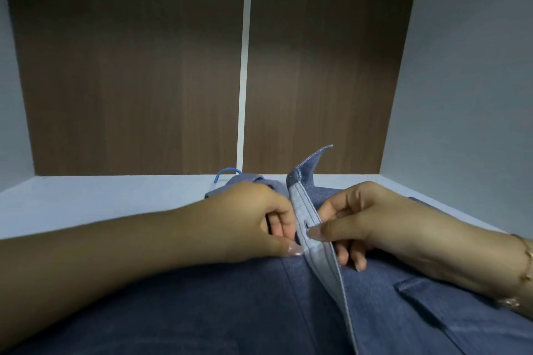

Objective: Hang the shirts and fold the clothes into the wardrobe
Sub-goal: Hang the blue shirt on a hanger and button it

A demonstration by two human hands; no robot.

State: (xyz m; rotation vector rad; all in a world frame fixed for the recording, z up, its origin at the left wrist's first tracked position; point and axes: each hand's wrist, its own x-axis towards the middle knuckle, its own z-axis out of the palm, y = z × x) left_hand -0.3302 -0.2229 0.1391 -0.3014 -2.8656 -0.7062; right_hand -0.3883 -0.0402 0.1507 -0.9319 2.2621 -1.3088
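Note:
A blue denim shirt (219,305) lies flat on the white shelf floor (95,204) of the wardrobe, collar pointing away from me. Its lighter button placket (308,216) stands up between my hands. My left hand (259,216) pinches the left front edge of the shirt beside the placket, fingers curled. My right hand (363,219) pinches the placket at a buttonhole with thumb and fingers. A blue hanger hook (227,172) sticks out beyond the collar (310,164), the rest of the hanger hidden inside the shirt.
The compartment has a brown wood back wall (129,66) split by a white vertical strip (245,66), and grey side walls (467,66) left and right. A chest pocket flap (415,287) shows on the shirt's right side. A bracelet (526,256) circles my right wrist.

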